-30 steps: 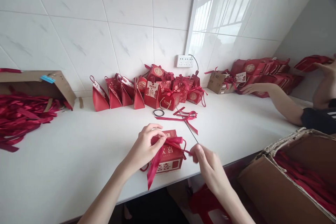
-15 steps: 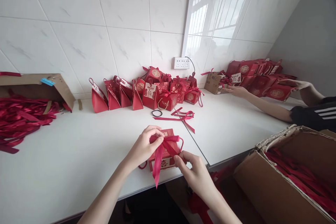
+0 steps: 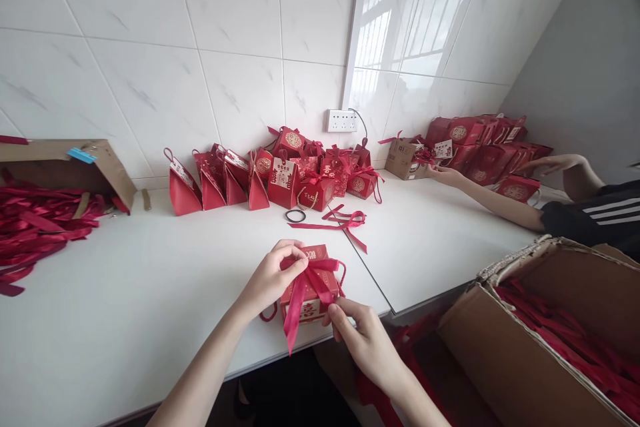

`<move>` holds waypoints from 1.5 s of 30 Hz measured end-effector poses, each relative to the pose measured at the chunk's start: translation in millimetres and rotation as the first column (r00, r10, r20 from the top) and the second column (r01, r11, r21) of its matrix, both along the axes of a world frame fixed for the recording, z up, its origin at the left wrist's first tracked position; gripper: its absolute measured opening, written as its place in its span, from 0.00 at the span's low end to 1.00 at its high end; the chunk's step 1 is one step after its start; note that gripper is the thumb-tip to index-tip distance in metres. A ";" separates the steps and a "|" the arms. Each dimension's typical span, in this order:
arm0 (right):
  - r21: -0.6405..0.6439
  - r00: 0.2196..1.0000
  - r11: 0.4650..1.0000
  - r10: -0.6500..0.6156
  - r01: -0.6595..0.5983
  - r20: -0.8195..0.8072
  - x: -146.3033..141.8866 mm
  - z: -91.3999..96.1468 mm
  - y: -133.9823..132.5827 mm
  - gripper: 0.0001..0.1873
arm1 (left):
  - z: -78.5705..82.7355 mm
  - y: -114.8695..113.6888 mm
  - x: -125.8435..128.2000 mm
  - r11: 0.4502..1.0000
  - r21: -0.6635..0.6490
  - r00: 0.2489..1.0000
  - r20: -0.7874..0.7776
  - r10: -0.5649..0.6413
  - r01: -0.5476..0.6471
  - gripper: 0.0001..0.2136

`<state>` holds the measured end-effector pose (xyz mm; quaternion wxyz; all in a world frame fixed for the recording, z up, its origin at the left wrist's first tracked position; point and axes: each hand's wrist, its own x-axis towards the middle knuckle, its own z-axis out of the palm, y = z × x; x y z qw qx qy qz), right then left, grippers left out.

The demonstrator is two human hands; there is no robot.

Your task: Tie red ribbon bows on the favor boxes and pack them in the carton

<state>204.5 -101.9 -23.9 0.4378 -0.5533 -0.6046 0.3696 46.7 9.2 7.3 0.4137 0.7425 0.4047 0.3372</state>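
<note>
A small red gift box with gold characters sits near the front edge of the white table. A red ribbon is wrapped over its top, one tail hanging down past the table edge. My left hand pinches the ribbon at the box's top left corner. My right hand is closed on the ribbon at the box's lower right side.
Several finished red boxes stand along the tiled wall, with a loose ribbon and a black hair tie before them. A ribbon pile lies left. A cardboard carton stands right. Another person's arm reaches toward stacked boxes.
My right hand has moved left, from pulling a ribbon end out to the right to closing in against the box. The other person's arms shifted among the far boxes.
</note>
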 end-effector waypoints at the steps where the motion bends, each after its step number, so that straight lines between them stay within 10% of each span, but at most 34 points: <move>1: 0.000 1.000 1.000 0.005 -0.005 -0.004 -0.8 -1.4 -0.9 0.24 | -0.9 0.1 0.2 1.000 -0.003 1.000 0.013 0.002 -0.002 0.10; 9: -0.142 0.978 0.977 0.176 -0.160 0.108 33.2 7.0 -3.4 0.26 | 1.4 3.2 -1.1 0.999 -0.032 0.998 0.068 -0.014 0.017 0.11; 16: -0.038 0.979 0.978 -0.204 0.203 -0.008 62.2 28.4 37.9 0.32 | -8.0 -1.2 -10.5 0.898 -0.096 0.894 0.102 0.437 -0.429 0.17; 26: -0.087 0.952 0.995 0.017 -0.046 -0.305 24.0 7.3 63.6 0.24 | -13.8 -18.8 -4.7 0.943 -0.177 0.925 0.210 0.315 -0.281 0.17; 32: -0.077 0.992 0.996 -0.054 0.046 -0.118 48.6 4.7 58.7 0.24 | -19.0 -20.1 -11.2 0.937 -0.258 0.919 0.254 0.301 -0.235 0.16; 39: 0.097 0.935 0.939 0.310 -0.329 0.171 48.2 11.0 57.6 0.56 | -8.7 -19.6 -9.4 0.945 -0.173 0.941 0.149 0.305 -0.279 0.16; 45: 0.345 0.962 0.922 0.085 -0.174 0.258 26.4 4.5 43.7 0.56 | -4.6 -49.9 2.9 0.897 0.201 0.889 0.329 0.317 -0.394 0.08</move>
